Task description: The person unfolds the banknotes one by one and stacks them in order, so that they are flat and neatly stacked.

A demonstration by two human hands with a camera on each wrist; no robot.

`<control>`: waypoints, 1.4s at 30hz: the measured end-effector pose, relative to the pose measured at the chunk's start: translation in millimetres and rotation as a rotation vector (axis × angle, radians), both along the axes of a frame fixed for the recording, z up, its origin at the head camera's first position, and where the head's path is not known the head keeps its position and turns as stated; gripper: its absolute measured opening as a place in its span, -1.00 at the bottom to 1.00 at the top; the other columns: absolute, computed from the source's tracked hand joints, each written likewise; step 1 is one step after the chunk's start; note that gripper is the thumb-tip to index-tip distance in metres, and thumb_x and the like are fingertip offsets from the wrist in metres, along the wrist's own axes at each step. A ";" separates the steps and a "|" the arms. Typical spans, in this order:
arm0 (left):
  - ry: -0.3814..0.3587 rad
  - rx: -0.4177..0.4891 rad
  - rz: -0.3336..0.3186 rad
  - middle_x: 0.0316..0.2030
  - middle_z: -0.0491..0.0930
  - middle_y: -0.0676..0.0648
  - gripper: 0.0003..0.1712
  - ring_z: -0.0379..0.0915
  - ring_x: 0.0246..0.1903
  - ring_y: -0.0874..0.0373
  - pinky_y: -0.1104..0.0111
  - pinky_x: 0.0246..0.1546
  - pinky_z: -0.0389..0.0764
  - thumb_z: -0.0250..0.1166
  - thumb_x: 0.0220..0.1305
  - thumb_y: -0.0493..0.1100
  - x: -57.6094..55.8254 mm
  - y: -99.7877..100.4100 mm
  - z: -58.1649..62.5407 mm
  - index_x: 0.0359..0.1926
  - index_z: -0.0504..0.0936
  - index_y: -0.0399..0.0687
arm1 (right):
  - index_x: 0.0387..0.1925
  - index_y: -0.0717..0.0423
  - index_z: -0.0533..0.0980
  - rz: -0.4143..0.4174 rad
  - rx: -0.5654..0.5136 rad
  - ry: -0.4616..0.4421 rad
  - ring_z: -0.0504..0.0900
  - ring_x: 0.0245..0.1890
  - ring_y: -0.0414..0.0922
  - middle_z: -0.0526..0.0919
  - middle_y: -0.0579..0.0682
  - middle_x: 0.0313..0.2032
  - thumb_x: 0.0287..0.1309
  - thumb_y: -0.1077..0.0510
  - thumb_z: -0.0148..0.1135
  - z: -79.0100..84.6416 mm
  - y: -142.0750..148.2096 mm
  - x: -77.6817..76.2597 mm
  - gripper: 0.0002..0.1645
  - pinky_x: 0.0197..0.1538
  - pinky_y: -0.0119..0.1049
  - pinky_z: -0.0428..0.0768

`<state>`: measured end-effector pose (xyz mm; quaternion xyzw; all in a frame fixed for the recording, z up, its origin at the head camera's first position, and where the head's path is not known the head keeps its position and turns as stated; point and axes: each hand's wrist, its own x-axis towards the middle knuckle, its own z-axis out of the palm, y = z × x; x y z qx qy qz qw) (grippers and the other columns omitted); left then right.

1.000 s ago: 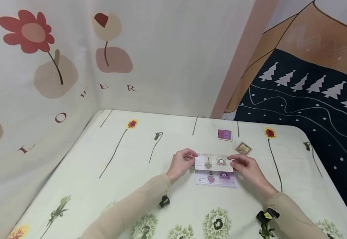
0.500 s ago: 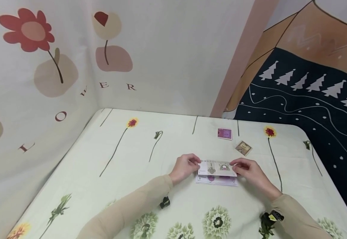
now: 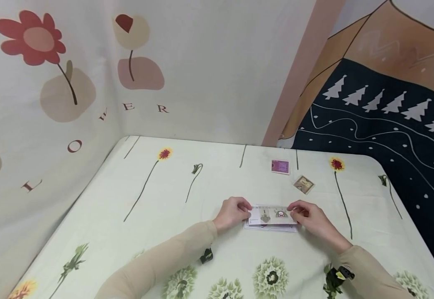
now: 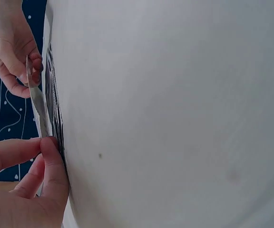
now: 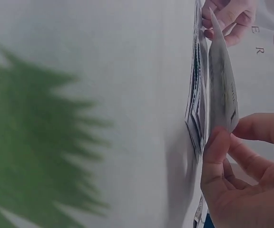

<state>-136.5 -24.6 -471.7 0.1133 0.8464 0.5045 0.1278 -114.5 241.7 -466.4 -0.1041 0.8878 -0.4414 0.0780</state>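
Observation:
A pale play banknote [image 3: 273, 215] printed with a 1 is stretched between both hands. My left hand [image 3: 232, 214] pinches its left end between thumb and fingers, and my right hand [image 3: 311, 216] pinches the right end. Just beneath lies a stack of purple-edged banknotes [image 3: 254, 227], mostly covered by the held note. In the right wrist view the note [image 5: 222, 80] stands slightly apart from the layered stack [image 5: 196, 90], near the right thumb and fingers [image 5: 251, 166]. The left wrist view shows the note edge-on in the left fingers [image 4: 30, 166].
Beyond the hands lie a small purple card or folded note [image 3: 280, 167] and a brown one [image 3: 304, 184], tilted. A flower-printed cloth [image 3: 187, 178] covers the table. Fabric walls [image 3: 209, 74] rise behind it.
Both hands have brought the 1 note toward the person and down over the purple stack, which is now mostly covered. The purple and brown pieces have stayed put.

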 end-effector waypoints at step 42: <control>-0.135 -0.001 0.028 -0.56 0.59 0.01 -0.86 0.49 -0.58 0.25 0.53 -0.54 0.52 0.37 0.00 -0.44 -6.1 2.5 5.0 -0.34 0.70 -0.28 | -0.33 0.11 0.51 0.057 0.098 -0.056 0.33 -0.60 -0.16 0.40 -0.09 -0.60 0.07 0.22 0.35 -8.2 -5.6 -16.6 -0.84 -0.51 -0.36 0.29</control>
